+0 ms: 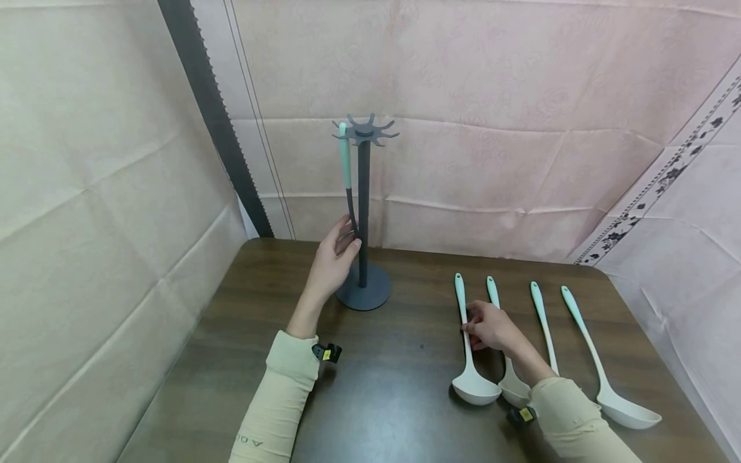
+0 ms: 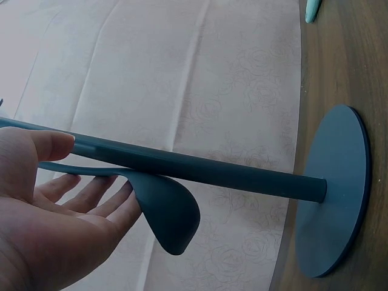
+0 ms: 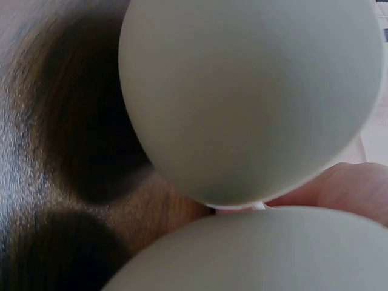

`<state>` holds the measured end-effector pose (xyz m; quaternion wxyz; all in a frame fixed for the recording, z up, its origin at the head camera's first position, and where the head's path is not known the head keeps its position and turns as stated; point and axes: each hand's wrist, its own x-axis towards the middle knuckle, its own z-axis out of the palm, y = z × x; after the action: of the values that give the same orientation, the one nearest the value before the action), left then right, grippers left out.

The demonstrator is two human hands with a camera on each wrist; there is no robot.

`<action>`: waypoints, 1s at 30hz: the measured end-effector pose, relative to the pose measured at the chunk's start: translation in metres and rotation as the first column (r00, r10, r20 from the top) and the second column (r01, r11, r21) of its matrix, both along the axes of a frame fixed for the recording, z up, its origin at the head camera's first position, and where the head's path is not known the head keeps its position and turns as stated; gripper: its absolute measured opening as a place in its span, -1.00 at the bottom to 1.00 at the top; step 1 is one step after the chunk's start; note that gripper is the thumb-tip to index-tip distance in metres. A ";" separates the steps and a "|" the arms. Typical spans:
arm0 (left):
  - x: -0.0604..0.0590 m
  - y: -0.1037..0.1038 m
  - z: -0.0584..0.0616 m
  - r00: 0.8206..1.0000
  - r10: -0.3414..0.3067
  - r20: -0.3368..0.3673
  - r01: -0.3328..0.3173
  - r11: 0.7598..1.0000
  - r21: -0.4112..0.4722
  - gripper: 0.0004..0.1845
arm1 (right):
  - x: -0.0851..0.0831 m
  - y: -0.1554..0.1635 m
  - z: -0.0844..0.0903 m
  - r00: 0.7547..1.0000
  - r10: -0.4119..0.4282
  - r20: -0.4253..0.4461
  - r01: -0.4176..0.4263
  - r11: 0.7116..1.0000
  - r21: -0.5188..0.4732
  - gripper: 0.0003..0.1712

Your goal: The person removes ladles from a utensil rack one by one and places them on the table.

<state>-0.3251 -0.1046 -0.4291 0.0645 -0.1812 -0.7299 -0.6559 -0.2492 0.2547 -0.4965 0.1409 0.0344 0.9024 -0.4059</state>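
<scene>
On the dark stand [image 1: 363, 193], a ladle with a mint handle [image 1: 345, 164] and a dark shaft hangs from a left-side hook. My left hand [image 1: 332, 260] is at its lower shaft. In the left wrist view, loosely bent fingers lie behind the dark ladle's neck beside its bowl [image 2: 168, 212], while the thumb touches the stand's pole [image 2: 200, 170]. My right hand [image 1: 489, 325] pinches the handle of the leftmost white ladle [image 1: 476, 387]. Just right of it is a second white ladle [image 1: 512, 384], partly behind that hand. Two pale bowls [image 3: 242, 103] fill the right wrist view.
Farther right on the wooden table [image 1: 393, 399] lie a third ladle [image 1: 543, 321], its bowl hidden by my right arm, and a fourth ladle [image 1: 625, 408]. The stand's round base [image 1: 365, 296] is near the table's back edge. Cloth [image 1: 492, 128] hangs behind and at both sides.
</scene>
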 end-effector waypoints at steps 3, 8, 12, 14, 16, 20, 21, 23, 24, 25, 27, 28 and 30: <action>0.000 0.000 0.000 1.000 0.001 -0.002 -0.001 1.000 0.003 -0.36 | 0.000 0.002 0.000 1.000 -0.007 0.009 0.007 1.000 0.000 -0.39; -0.001 0.000 0.000 1.000 0.006 -0.009 -0.006 1.000 0.011 -0.37 | 0.000 0.003 0.001 1.000 -0.006 0.030 0.006 1.000 -0.020 -0.38; 0.001 0.000 0.000 0.999 0.043 -0.021 -0.043 0.999 -0.002 -0.41 | 0.000 0.004 0.006 1.000 0.006 0.024 -0.006 1.000 0.001 -0.37; 0.001 0.001 0.001 0.996 0.080 -0.041 -0.081 0.996 -0.025 -0.44 | 0.001 0.004 0.010 1.000 0.025 0.001 -0.025 0.999 0.035 -0.36; 0.002 0.002 0.001 0.991 0.117 -0.063 -0.120 0.991 -0.051 -0.47 | 0.002 0.005 0.015 0.999 0.040 -0.026 -0.038 0.996 0.075 -0.34; 0.003 0.004 0.002 0.982 0.166 -0.089 -0.174 0.981 -0.081 -0.51 | 0.002 0.004 0.028 0.995 0.068 -0.079 -0.055 0.987 0.148 -0.29; 0.003 0.004 0.002 0.981 0.169 -0.093 -0.177 0.981 -0.081 -0.52 | 0.002 0.003 0.031 0.992 0.076 -0.096 -0.059 0.984 0.165 -0.29; 0.003 0.005 0.001 0.980 0.175 -0.097 -0.183 0.980 -0.081 -0.54 | 0.001 0.001 0.037 0.987 0.096 -0.131 -0.070 0.979 0.194 -0.29; 0.002 0.005 0.001 0.979 0.174 -0.101 -0.183 0.980 -0.080 -0.55 | 0.001 0.000 0.040 0.983 0.106 -0.152 -0.074 0.976 0.203 -0.30; 0.002 0.005 0.001 0.979 0.172 -0.107 -0.181 0.980 -0.078 -0.57 | 0.001 -0.002 0.043 0.977 0.120 -0.174 -0.082 0.974 0.212 -0.30; 0.002 0.005 0.001 0.980 0.163 -0.116 -0.173 0.982 -0.076 -0.60 | 0.001 -0.005 0.049 0.967 0.141 -0.210 -0.094 0.971 0.219 -0.31; 0.003 0.005 0.001 0.981 0.156 -0.119 -0.166 0.983 -0.074 -0.60 | 0.001 -0.007 0.051 0.963 0.150 -0.223 -0.101 0.971 0.217 -0.32; 0.002 0.005 0.001 0.983 0.135 -0.123 -0.145 0.987 -0.075 -0.61 | 0.002 -0.011 0.056 0.955 0.162 -0.249 -0.109 0.971 0.211 -0.32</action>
<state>-0.3226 -0.0992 -0.4278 0.1459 -0.1702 -0.7627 -0.6066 -0.2474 0.2437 -0.4400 0.0427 -0.0687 0.9487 -0.3058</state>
